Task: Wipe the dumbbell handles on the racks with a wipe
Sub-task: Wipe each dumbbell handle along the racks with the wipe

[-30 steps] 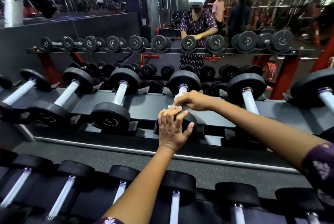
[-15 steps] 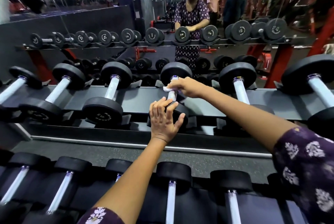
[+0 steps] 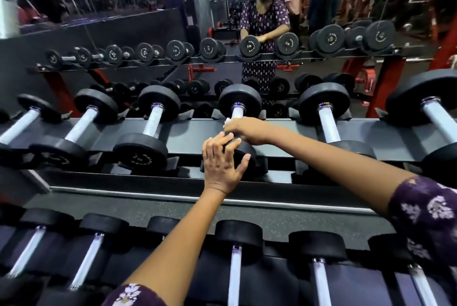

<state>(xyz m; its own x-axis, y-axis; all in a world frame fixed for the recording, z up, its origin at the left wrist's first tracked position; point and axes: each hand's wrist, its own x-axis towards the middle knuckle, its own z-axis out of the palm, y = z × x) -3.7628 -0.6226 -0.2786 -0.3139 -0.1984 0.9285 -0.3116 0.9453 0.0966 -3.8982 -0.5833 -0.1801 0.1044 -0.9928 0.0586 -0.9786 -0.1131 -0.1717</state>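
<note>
A black dumbbell (image 3: 239,100) lies on the upper rack (image 3: 193,132), its pale metal handle (image 3: 238,111) pointing away from me. My right hand (image 3: 247,130) is curled round the near part of that handle and holds a white wipe (image 3: 227,120), of which only a small corner shows at the fingers. My left hand (image 3: 221,159) rests with spread fingers on the dumbbell's near head (image 3: 243,155). Most of the handle under my right hand is hidden.
Several more dumbbells sit on the upper rack, such as the left neighbour (image 3: 153,117) and the right neighbour (image 3: 327,120). A lower rack of dumbbells (image 3: 235,253) runs along the bottom. A mirror (image 3: 267,19) behind reflects me and two people standing.
My right hand with the wipe slid away along the handle toward the far head, then came back toward the near head. My left hand stayed on the near head.
</note>
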